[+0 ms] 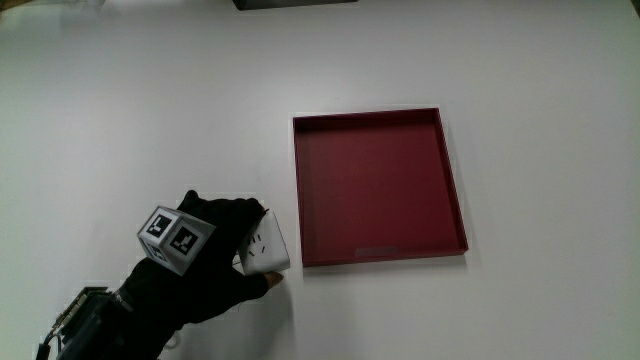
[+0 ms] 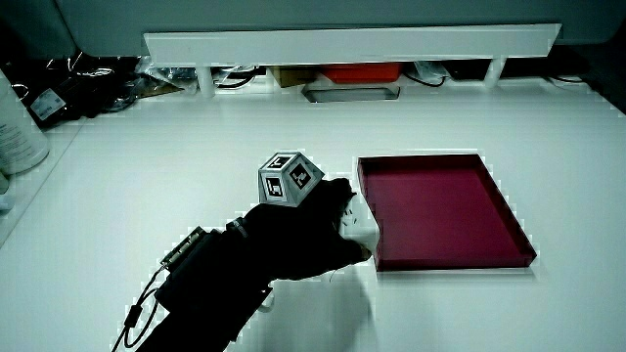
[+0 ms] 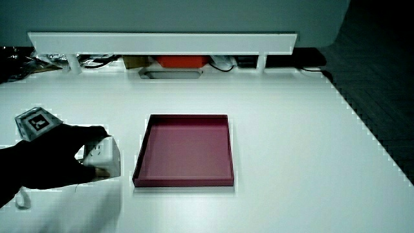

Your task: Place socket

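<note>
Gloved hand (image 1: 205,262) seen nearest person, fingers wrapped round white socket (image 1: 264,246), patterned cube (image 1: 175,238) on its back. Socket held low over white table (image 1: 120,110), just beside red tray (image 1: 380,186), outside tray rim. Same grasp shown in side view (image 3: 103,157).
</note>
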Demonstrator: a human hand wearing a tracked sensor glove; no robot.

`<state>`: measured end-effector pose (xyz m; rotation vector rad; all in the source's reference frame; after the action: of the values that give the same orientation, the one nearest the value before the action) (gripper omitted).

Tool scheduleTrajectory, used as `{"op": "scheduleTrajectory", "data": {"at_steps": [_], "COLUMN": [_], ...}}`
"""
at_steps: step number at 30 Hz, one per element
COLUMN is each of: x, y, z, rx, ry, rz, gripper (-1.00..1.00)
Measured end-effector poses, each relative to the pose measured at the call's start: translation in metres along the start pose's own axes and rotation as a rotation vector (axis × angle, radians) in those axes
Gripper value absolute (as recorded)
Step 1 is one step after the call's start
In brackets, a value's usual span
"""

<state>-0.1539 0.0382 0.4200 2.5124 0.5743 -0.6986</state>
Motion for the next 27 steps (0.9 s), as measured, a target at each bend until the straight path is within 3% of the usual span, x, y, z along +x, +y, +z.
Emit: {"op": "scheduleTrajectory", "data": {"at_steps": [15, 18, 19, 22, 24, 25, 27], "x": [-0.025, -0.027, -0.031, -0.03, -0.033, -0.033, -0.035], "y": [-0.007, -0.006, -0.006, -0.006, -0.007, -0.008, -0.009], "z": [-0.031, -0.036, -0.041, -0.04, -0.042, -0.042, -0.043], "rx": [-0.084, -0.092, -0.095, -0.09, -0.097, -0.091, -0.083], "ry": [-0.036, -0.019, -0.059, -0.022, -0.058, -0.037, -0.059], "rz": [0.059, 0.061, 0.077, 0.063, 0.076, 0.062, 0.076], "gripper": [0.0, 0.0, 0.0, 0.0, 0.0, 0.0, 0.0]}}
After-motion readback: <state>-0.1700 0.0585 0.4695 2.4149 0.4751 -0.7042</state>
